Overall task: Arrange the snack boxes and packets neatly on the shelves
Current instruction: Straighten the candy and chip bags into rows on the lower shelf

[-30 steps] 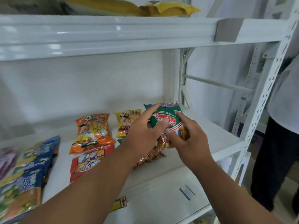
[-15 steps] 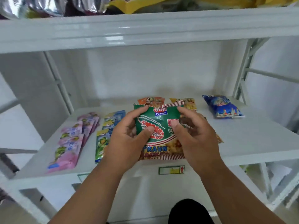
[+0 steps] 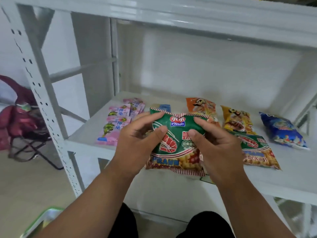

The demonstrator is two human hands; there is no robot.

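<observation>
I hold a green prawn cracker packet [image 3: 177,140] in both hands, above the front edge of the white shelf [image 3: 283,182], about midway along it. My left hand [image 3: 137,145] grips its left side, thumb curled over the front and fingers wrapped over the top left corner. My right hand [image 3: 217,148] grips the right side the same way, thumb on the front and fingers folded over the top edge. The packet faces me, upright, its lower striped seam close above the shelf's front lip; whether it touches the shelf I cannot tell.

Just right of my right hand, a second prawn cracker packet [image 3: 257,153] lies flat near the front edge. Behind it lie a yellow snack packet [image 3: 237,120] and, to its left, an orange snack packet [image 3: 202,106], both toward the back of the shelf. A blue snack packet [image 3: 283,132] lies near the right end, apart from the others. At the left end, pink packets [image 3: 120,121] lie in an overlapping row running front to back. A small blue packet [image 3: 164,107] peeks out behind the one I hold.
</observation>
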